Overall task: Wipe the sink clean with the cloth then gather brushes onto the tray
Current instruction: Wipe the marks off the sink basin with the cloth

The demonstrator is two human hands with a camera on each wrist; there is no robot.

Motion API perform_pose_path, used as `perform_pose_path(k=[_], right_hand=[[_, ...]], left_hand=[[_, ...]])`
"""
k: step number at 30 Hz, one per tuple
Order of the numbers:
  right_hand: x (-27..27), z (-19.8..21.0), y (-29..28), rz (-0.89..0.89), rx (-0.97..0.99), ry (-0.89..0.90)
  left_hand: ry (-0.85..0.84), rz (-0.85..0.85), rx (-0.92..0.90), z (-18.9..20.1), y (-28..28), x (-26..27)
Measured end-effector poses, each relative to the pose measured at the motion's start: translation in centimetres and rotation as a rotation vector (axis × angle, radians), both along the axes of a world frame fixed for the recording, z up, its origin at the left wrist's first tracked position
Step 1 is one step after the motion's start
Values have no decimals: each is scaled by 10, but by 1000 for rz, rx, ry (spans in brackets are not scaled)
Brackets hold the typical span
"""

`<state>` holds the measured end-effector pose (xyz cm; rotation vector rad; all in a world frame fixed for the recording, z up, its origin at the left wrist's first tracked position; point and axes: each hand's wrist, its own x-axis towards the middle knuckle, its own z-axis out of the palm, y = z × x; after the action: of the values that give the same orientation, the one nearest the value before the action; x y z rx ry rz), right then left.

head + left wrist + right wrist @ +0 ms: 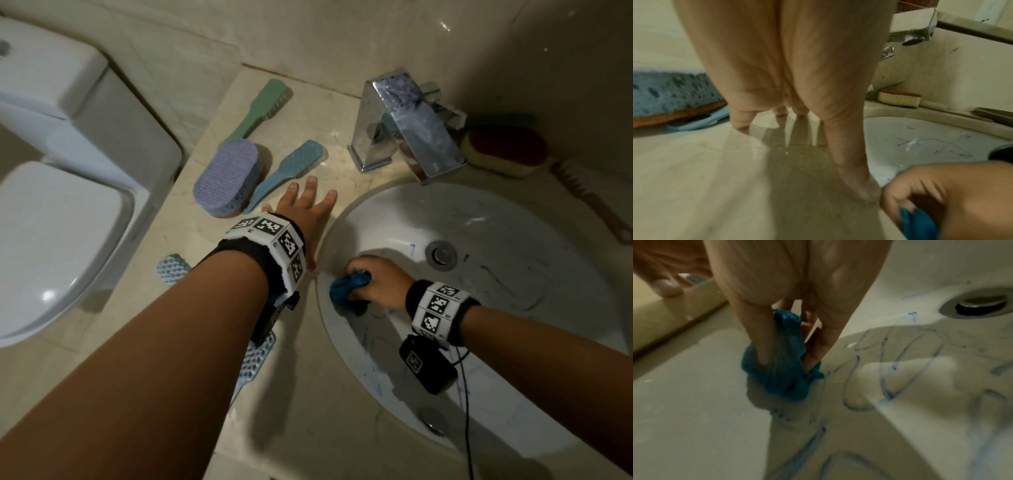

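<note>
My right hand (371, 279) grips a bunched blue cloth (349, 286) (783, 369) against the left inner wall of the white sink (513, 219), which is streaked with blue marks (888, 369). My left hand (305, 209) lies flat with spread fingers on the beige counter (308, 394), its thumb (857, 181) at the sink's rim. A green brush (260, 109) and a light blue brush (287, 171) lie beyond that hand, beside a purple sponge (226, 174). A pink brush (596, 202) lies at the sink's right.
A chrome tap (407, 123) overhangs the basin's back, with a red and yellow sponge (503, 149) to its right. A drain plug (441, 255) sits mid-basin. A blue perforated item (255, 359) lies partly hidden under my left forearm. A white toilet (58, 205) stands left of the counter.
</note>
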<state>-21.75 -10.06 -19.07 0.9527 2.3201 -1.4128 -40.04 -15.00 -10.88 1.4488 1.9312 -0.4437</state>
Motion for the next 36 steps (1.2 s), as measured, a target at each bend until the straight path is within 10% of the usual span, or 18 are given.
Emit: perform_pose_path(k=[5,15,24,36], right_hand=[[14,4,-24,300,-14,-126],[-8,-24,2,-194,223,70],[15,-14,-16,226,131,-122],[5,-34,47,-587,7,104]], left_hand=[[-8,8,5,1,-1,0],[-1,3,8,-1,-1,0],[3,10,3,4,-1,2],[-9,13,7,1,-1,1]])
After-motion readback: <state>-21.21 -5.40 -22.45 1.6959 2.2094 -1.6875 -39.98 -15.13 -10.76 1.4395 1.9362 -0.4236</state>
